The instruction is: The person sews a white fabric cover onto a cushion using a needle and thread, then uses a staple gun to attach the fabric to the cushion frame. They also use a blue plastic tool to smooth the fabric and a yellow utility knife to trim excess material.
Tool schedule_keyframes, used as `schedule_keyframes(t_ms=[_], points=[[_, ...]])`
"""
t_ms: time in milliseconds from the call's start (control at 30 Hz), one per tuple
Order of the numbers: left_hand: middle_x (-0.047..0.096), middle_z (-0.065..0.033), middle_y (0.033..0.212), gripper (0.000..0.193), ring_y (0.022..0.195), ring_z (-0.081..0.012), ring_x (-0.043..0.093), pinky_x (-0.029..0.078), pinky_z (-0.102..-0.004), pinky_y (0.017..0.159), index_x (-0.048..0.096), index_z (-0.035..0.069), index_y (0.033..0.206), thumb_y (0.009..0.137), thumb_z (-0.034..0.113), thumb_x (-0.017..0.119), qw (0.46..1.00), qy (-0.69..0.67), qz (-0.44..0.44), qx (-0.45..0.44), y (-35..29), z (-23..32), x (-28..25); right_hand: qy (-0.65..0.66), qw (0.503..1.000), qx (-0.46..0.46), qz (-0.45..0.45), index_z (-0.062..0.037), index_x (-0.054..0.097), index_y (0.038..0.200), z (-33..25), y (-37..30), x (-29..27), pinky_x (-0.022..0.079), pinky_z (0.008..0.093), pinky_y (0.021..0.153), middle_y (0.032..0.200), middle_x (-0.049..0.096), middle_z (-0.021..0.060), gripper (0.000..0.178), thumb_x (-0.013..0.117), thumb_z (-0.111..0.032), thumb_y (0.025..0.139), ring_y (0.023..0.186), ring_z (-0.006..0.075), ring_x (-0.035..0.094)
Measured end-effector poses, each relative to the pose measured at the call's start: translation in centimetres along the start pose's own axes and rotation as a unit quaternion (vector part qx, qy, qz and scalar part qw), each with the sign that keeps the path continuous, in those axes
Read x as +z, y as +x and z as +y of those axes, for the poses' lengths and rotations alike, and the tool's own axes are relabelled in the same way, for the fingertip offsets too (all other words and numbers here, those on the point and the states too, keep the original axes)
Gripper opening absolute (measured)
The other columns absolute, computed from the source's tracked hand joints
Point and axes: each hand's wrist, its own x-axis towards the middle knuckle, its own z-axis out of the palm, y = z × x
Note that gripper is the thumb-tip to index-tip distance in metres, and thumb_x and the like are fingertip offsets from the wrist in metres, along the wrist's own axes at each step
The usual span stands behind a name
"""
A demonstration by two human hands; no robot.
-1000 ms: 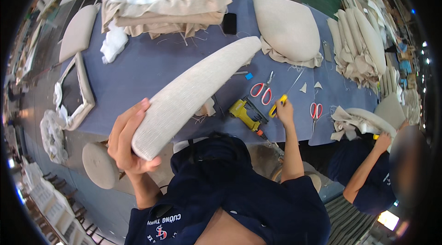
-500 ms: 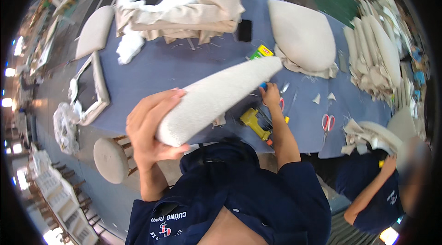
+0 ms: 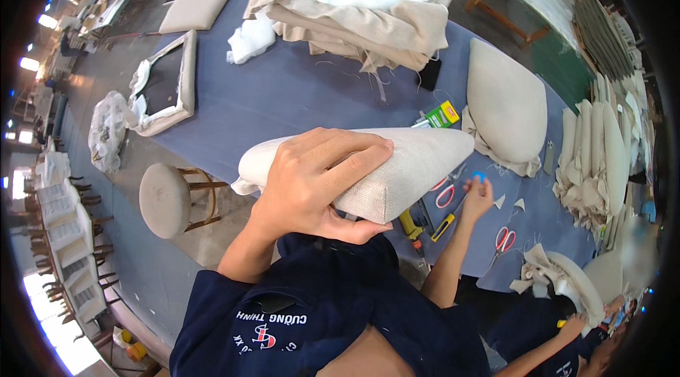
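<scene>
Left hand [image 3: 319, 182] has drawn the beige fabric-covered seat cushion [image 3: 397, 168] up to frame centre, fingers clamped over its edge; upholstery work continues. Right hand [image 3: 478, 193], now centre-right over the blue table [image 3: 283, 94], pinches a small blue object [image 3: 479, 176].

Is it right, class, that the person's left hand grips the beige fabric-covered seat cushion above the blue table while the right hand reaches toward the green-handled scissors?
Not quite. The head view shows the left hand gripping the beige fabric-covered seat cushion above the blue table, but the scissors by the right hand have red handles, not green.
</scene>
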Motion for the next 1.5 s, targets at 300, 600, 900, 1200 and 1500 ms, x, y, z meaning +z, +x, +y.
schedule_keyframes(t_ms=[300, 600, 900, 1200, 1500], points=[[0.075, -0.0116, 0.103, 0.062, 0.081, -0.0317, 0.074, 0.059, -0.0401, 0.071, 0.073, 0.002, 0.107, 0.063, 0.042, 0.089, 1.000, 0.025, -0.017, 0.004, 0.9, 2.5, 2.6, 0.252, 0.915, -0.204, -0.242, 0.0057, 0.070, 0.107, -28.3, -14.6, -1.2, 0.064, 0.0355, 0.071, 0.097, 0.076, 0.0155, 0.021, 0.081, 0.003, 0.089, 0.080, 0.0231, 0.076], [0.074, -0.0102, 0.103, 0.059, 0.084, -0.0308, 0.074, 0.059, -0.0394, 0.074, 0.072, 0.003, 0.104, 0.064, 0.043, 0.088, 1.000, 0.022, 0.009, 0.010, -0.3, 2.9, 3.0, 0.030, 0.839, -0.427, -0.336, 0.0062, 0.074, 0.094, -33.0, -17.0, 0.9, 0.060, 0.0318, 0.063, 0.079, 0.076, 0.0152, 0.028, 0.085, 0.013, 0.070, 0.069, 0.0258, 0.077], [0.075, -0.0122, 0.106, 0.061, 0.090, -0.0315, 0.075, 0.060, -0.0408, 0.076, 0.073, 0.001, 0.111, 0.063, 0.036, 0.088, 1.000, 0.021, -0.016, -0.012, -0.5, 3.9, 3.2, -0.054, 0.835, -0.428, -0.342, 0.0050, 0.074, 0.089, -34.7, -17.2, 0.1, 0.058, 0.0298, 0.062, 0.076, 0.075, 0.0149, 0.024, 0.085, 0.011, 0.068, 0.066, 0.0242, 0.076], [0.072, -0.0104, 0.103, 0.061, 0.083, -0.0291, 0.072, 0.058, -0.0380, 0.072, 0.069, 0.002, 0.104, 0.069, 0.048, 0.088, 1.000, 0.019, -0.009, 0.003, -0.2, 3.8, 3.5, -0.116, 0.832, -0.428, -0.332, 0.0019, 0.075, 0.089, -35.6, -17.3, 0.0, 0.057, 0.0291, 0.062, 0.075, 0.075, 0.0128, 0.026, 0.087, 0.008, 0.067, 0.064, 0.0223, 0.074], [0.072, -0.0103, 0.103, 0.059, 0.084, -0.0287, 0.073, 0.059, -0.0383, 0.073, 0.069, 0.002, 0.103, 0.069, 0.047, 0.088, 1.000, 0.018, 0.004, 0.006, 0.0, 3.8, 3.8, -0.147, 0.837, -0.397, -0.347, 0.0013, 0.075, 0.087, -36.7, -17.3, 0.2, 0.054, 0.0277, 0.059, 0.074, 0.074, 0.0115, 0.023, 0.087, 0.007, 0.069, 0.063, 0.0202, 0.073]])
